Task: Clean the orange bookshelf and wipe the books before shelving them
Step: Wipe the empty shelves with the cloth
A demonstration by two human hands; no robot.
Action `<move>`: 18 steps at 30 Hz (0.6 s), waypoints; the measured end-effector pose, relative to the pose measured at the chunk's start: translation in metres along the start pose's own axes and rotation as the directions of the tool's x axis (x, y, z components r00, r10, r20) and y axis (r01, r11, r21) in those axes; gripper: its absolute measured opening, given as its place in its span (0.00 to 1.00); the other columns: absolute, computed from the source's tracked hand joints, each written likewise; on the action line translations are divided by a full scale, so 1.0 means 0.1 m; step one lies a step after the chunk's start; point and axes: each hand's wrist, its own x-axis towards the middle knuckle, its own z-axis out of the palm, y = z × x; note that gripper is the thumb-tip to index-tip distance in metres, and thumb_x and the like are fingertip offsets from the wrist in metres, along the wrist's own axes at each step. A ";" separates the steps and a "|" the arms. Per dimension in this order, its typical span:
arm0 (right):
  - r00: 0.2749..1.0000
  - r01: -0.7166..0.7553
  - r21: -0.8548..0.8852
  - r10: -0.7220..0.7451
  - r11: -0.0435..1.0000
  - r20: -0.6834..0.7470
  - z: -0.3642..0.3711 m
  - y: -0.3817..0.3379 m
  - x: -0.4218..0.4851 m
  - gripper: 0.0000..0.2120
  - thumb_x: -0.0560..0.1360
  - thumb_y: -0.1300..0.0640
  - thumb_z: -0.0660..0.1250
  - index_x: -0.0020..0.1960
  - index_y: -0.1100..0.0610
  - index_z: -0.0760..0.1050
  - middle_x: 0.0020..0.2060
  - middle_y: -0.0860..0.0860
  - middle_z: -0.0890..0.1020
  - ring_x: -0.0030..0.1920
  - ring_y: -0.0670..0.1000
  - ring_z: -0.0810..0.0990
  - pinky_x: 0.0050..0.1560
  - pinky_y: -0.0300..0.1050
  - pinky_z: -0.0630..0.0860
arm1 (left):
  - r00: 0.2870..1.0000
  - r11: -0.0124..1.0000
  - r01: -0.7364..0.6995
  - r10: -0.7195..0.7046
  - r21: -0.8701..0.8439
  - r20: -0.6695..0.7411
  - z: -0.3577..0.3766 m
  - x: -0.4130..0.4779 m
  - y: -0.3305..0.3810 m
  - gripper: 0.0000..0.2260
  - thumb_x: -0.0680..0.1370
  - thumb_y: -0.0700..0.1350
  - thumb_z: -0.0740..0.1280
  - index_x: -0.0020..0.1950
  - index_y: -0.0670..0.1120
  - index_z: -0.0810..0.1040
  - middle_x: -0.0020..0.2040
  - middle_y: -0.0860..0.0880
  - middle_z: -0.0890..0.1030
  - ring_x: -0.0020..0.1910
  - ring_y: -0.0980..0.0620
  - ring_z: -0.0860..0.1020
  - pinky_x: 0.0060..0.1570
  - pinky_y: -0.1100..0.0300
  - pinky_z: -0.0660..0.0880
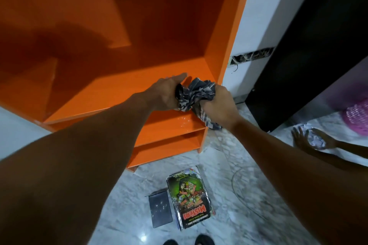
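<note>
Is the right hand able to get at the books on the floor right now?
Probably not yet: the right hand grips the cloth up at the shelf, which the left hand also holds. The books lie uncovered below, so nothing blocks them.

I see the orange bookshelf as smooth, glossy laminate. The cloth is soft woven fabric, crumpled. The book has a glossy paper cover; the floor is polished, marbled stone.

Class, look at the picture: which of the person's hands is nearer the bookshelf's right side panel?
Right. The right hand grips the cloth just beside the panel, near its front edge. The left hand holds the cloth's other end, farther left over the shelf board.
</note>
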 end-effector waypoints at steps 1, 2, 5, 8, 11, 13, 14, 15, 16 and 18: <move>0.999 -0.028 0.014 0.028 1.000 0.015 -0.02 -0.03 0.02 0.07 0.71 0.64 0.67 0.38 0.53 0.72 0.32 0.48 0.78 0.31 0.49 0.76 0.30 0.40 0.71 | 0.999 0.997 -0.029 0.028 -0.076 -0.015 -0.02 -0.04 0.02 0.31 0.73 0.46 0.75 0.74 0.51 0.67 0.64 0.45 0.79 0.64 0.43 0.76 0.61 0.51 0.73; 0.998 -0.052 0.023 0.051 0.998 0.027 -0.03 -0.05 0.04 0.08 0.71 0.64 0.67 0.36 0.55 0.73 0.29 0.49 0.78 0.27 0.48 0.75 0.28 0.41 0.69 | 0.997 0.994 -0.056 0.050 -0.093 -0.064 -0.01 -0.09 0.04 0.22 0.74 0.44 0.74 0.67 0.50 0.74 0.57 0.46 0.82 0.58 0.43 0.79 0.55 0.53 0.74; 0.994 -0.098 0.052 0.095 0.994 0.046 -0.07 -0.12 0.05 0.01 0.69 0.66 0.69 0.40 0.62 0.77 0.31 0.57 0.80 0.29 0.50 0.75 0.30 0.43 0.70 | 0.962 0.995 -0.098 0.094 -0.002 -0.258 0.05 -0.26 0.07 0.06 0.76 0.39 0.67 0.52 0.45 0.81 0.48 0.43 0.84 0.48 0.40 0.80 0.42 0.55 0.72; 0.982 -0.149 0.076 0.138 0.986 0.126 -0.08 -0.17 0.00 0.08 0.71 0.66 0.73 0.49 0.60 0.79 0.43 0.59 0.84 0.35 0.53 0.78 0.32 0.42 0.73 | 0.966 0.995 -0.068 0.047 -0.073 -0.253 0.08 -0.40 0.02 0.06 0.77 0.39 0.65 0.42 0.48 0.75 0.39 0.44 0.82 0.40 0.41 0.79 0.35 0.54 0.71; 0.979 -0.101 0.076 0.085 0.992 0.186 -0.03 -0.17 -0.04 0.09 0.71 0.64 0.75 0.49 0.57 0.80 0.41 0.50 0.84 0.39 0.50 0.82 0.33 0.34 0.74 | 0.980 0.975 -0.017 -0.028 -0.221 -0.199 0.11 -0.47 -0.07 0.08 0.79 0.38 0.64 0.41 0.47 0.74 0.35 0.41 0.80 0.35 0.40 0.78 0.32 0.49 0.71; 0.974 -0.071 0.081 0.051 0.994 0.222 0.06 -0.13 -0.07 0.12 0.70 0.65 0.76 0.50 0.55 0.79 0.42 0.46 0.84 0.42 0.46 0.82 0.38 0.33 0.75 | 0.983 0.952 0.006 -0.062 -0.307 -0.172 0.20 -0.49 -0.16 0.07 0.79 0.36 0.63 0.46 0.46 0.76 0.38 0.39 0.81 0.34 0.41 0.77 0.32 0.49 0.71; 0.969 -0.067 0.081 0.046 0.994 0.243 0.12 -0.09 -0.08 0.13 0.69 0.64 0.77 0.51 0.55 0.79 0.43 0.46 0.84 0.44 0.45 0.83 0.42 0.34 0.76 | 0.983 0.934 0.005 -0.069 -0.357 -0.167 0.25 -0.50 -0.21 0.08 0.79 0.36 0.63 0.50 0.48 0.77 0.40 0.41 0.82 0.36 0.43 0.78 0.33 0.50 0.72; 0.964 -0.064 0.074 0.042 0.995 0.264 0.19 -0.04 -0.09 0.15 0.68 0.62 0.78 0.52 0.55 0.80 0.45 0.46 0.85 0.46 0.46 0.83 0.45 0.36 0.77 | 0.985 0.914 -0.004 -0.068 -0.406 -0.161 0.33 -0.51 -0.25 0.09 0.79 0.37 0.64 0.52 0.52 0.76 0.42 0.44 0.83 0.38 0.45 0.79 0.36 0.51 0.74; 0.957 -0.054 0.064 0.034 0.996 0.288 0.26 0.01 -0.10 0.16 0.67 0.60 0.79 0.53 0.56 0.80 0.46 0.47 0.85 0.46 0.45 0.83 0.46 0.36 0.78 | 0.985 0.894 -0.015 -0.065 -0.448 -0.162 0.41 -0.50 -0.31 0.10 0.80 0.39 0.65 0.55 0.54 0.76 0.44 0.48 0.83 0.41 0.48 0.80 0.39 0.52 0.76; 0.943 -0.030 0.034 0.017 0.999 0.332 0.38 0.13 -0.07 0.18 0.66 0.58 0.80 0.54 0.56 0.81 0.46 0.46 0.85 0.45 0.41 0.83 0.45 0.33 0.77 | 0.984 0.878 -0.015 -0.073 -0.478 -0.164 0.57 -0.49 -0.39 0.07 0.81 0.44 0.65 0.57 0.54 0.75 0.42 0.50 0.82 0.37 0.50 0.78 0.35 0.54 0.74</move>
